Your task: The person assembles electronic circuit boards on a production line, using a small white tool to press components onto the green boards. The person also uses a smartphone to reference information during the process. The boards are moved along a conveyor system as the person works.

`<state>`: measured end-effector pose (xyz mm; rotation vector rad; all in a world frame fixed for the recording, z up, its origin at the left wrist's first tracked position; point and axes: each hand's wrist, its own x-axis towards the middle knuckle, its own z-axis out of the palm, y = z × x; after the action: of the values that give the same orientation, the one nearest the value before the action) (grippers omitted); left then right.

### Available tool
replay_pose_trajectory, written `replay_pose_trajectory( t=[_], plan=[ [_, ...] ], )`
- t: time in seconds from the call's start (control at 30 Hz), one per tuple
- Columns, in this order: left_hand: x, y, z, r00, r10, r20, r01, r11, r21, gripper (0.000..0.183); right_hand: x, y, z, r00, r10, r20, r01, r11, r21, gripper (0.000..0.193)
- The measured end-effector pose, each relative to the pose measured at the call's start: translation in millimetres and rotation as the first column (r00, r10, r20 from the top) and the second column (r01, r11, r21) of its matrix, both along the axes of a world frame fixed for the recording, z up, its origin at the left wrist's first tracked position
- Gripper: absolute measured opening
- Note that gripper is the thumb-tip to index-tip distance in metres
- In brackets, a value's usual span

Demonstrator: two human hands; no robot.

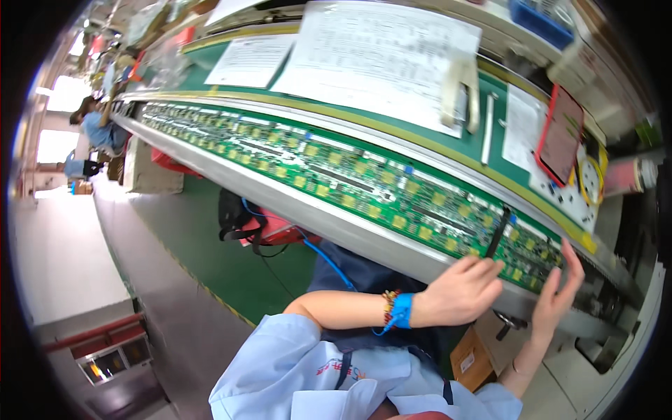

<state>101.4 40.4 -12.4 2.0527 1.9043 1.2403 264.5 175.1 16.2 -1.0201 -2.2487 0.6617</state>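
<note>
My left hand (458, 292), with a blue strap and beads at its wrist, is closed on a slim black tool (498, 232). The tool slants up over the green circuit board (339, 171), its far end close to the components; whether it touches them I cannot tell. The board is part of a long row of green boards with many small parts on a metal rail. At the row's right end my right hand (556, 297) stands with thumb and fingers apart, beside the board's edge. Nothing shows in its grasp.
Behind the rail lie printed sheets (381, 63), pale tweezers (458, 94), a thin white stick (489, 129) and a red-framed phone (562, 133). A blue bin (542, 22) stands at the back right. A red stool with a black bag (238, 217) is below the rail. Other people (98, 129) sit far left.
</note>
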Motion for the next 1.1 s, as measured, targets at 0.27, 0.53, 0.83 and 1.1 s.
replay_pose_trajectory(
  t=[0.27, 0.53, 0.83, 1.1],
  plan=[
    [3, -5, -2, 0.999, 0.005, 0.034, -0.005, 1.000, 0.000, 0.017, 52, 20, -35, 0.937, -0.347, -0.047, 0.347, 0.938, 0.008, 0.033],
    [5, -2, -4, 0.998, 0.003, 0.069, -0.005, 0.999, 0.035, 0.023, 66, 28, -44, 0.899, -0.436, -0.045, 0.432, 0.899, -0.072, 0.033],
    [3, -5, -5, 0.996, -0.020, 0.086, 0.020, 1.000, 0.010, 0.020, 62, 25, -43, 0.898, -0.439, -0.020, 0.435, 0.895, -0.099, 0.033],
    [4, -4, -6, 0.998, 0.000, 0.066, -0.003, 0.999, 0.045, 0.022, 59, 23, -40, 0.910, -0.414, -0.005, 0.413, 0.907, -0.085, 0.033]
  ],
)
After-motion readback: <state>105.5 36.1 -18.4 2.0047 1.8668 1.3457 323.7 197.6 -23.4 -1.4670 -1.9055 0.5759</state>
